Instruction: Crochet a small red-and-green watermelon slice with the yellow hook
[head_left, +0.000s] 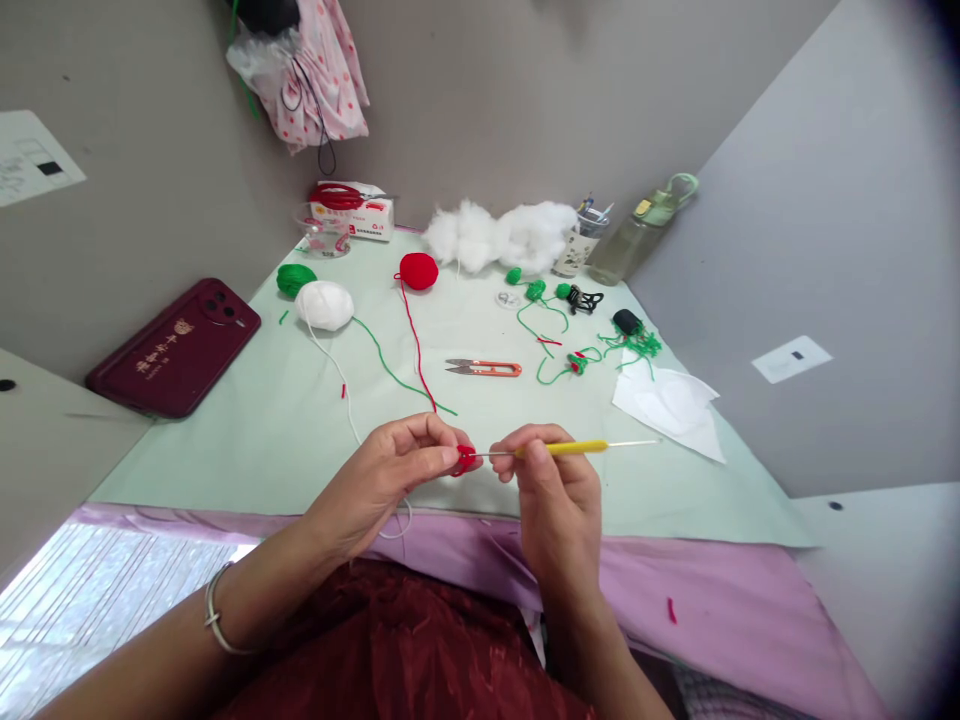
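We see a small red crochet piece [465, 459] pinched in the fingers [442, 455] of our left hand [390, 475], just above the near edge of the pale green surface [262, 420]. It lies directly left of our right hand [551, 490], whose fingers are pressed around a yellow-handled crochet hook [570, 448]. The hook's long axis runs level, left to right, its metal tip touching the piece. Red yarn [416, 350] trails from the work back to a red yarn ball [418, 270]. Orange thread snips [484, 368] lie beyond our hands, with white and green yarn balls farther left.
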